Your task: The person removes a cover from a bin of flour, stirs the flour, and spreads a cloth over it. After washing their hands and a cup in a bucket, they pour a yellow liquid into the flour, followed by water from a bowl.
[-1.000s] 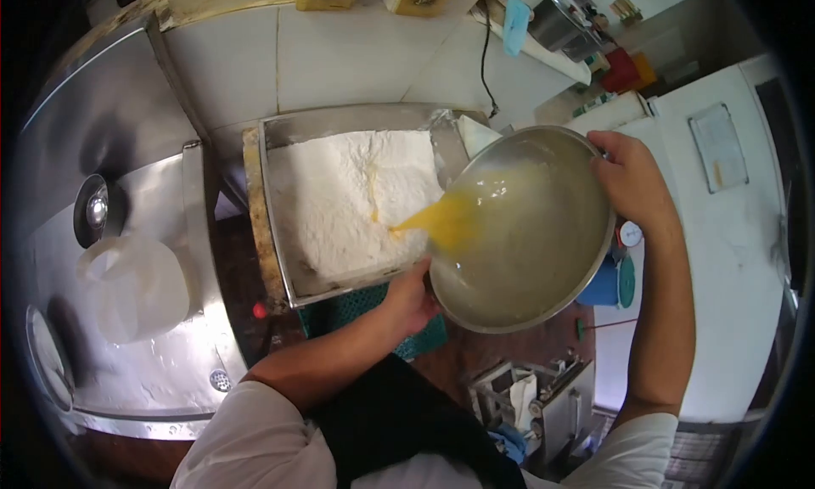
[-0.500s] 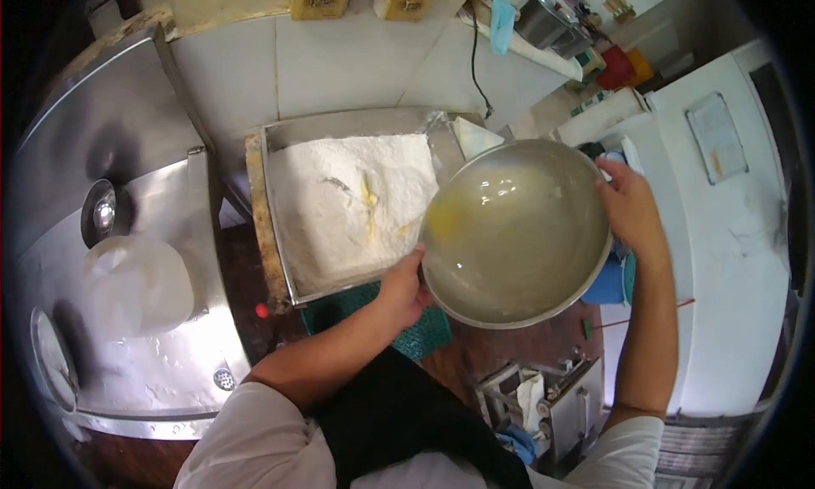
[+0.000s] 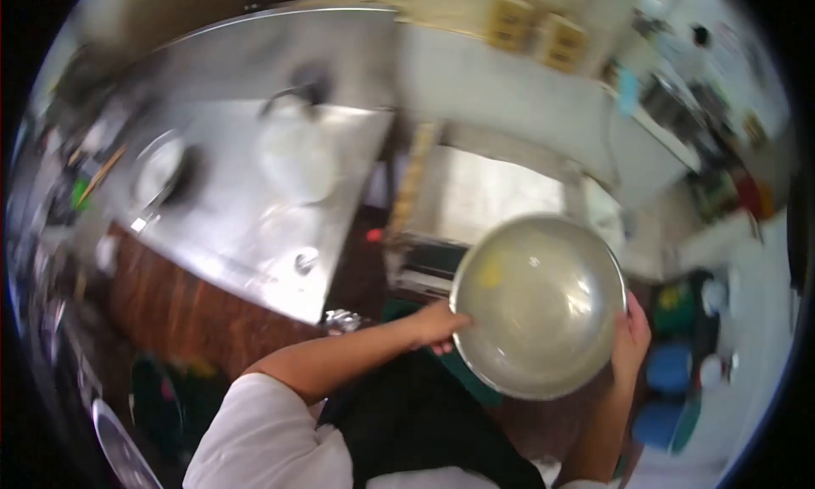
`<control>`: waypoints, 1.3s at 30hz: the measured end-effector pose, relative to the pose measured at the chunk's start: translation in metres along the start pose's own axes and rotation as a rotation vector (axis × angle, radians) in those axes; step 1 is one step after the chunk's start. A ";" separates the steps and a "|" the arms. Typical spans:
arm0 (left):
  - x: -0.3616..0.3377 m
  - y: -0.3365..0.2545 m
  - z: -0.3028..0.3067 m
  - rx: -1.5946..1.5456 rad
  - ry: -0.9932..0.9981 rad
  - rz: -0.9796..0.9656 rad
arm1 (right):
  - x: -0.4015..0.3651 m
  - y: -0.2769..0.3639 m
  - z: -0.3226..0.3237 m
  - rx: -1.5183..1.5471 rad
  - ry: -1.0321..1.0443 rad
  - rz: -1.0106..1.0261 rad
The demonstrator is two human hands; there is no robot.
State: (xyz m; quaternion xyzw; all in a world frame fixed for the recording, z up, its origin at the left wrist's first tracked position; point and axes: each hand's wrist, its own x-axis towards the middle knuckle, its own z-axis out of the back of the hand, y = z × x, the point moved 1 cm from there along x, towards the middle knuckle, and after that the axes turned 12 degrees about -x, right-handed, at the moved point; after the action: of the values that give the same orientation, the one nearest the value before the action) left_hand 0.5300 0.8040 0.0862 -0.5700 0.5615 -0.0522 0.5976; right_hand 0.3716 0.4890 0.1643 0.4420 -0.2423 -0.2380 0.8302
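Observation:
I hold a large steel bowl [image 3: 539,306] in front of me with both hands. My left hand [image 3: 439,326] grips its left rim and my right hand [image 3: 632,338] grips its right rim. The bowl is nearly empty, with a yellow smear [image 3: 490,274] on its inner wall and a wet film. Beyond it sits a metal tray of white flour [image 3: 492,202], blurred by motion.
A steel counter [image 3: 255,192] stretches to the left with a white plastic jug [image 3: 297,154] and a round plate [image 3: 161,171] on it. A red light [image 3: 374,234] glows by the tray's stand. Blue containers [image 3: 671,370] stand at the right. The whole view is blurred.
The yellow liquid has run out of the bowl onto the flour. The bowl has been drawn back from the tray and levelled, and my head has swung left.

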 end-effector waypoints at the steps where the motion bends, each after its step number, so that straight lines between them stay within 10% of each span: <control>1: -0.017 0.016 -0.006 0.001 -0.014 0.012 | -0.009 -0.004 0.003 -0.159 0.086 -0.056; 21: -0.264 0.294 0.013 -0.984 -0.961 -0.370 | -0.127 0.016 -0.181 0.048 0.628 -0.233; 39: -0.525 0.616 0.045 -1.563 -1.639 -0.459 | -0.453 0.235 -0.557 -0.387 1.473 0.653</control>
State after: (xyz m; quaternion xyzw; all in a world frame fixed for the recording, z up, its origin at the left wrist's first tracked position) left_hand 0.0161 1.4130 -0.0613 -0.7358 -0.2324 0.5877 0.2432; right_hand 0.4063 1.2260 0.0030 0.2415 0.2927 0.3280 0.8651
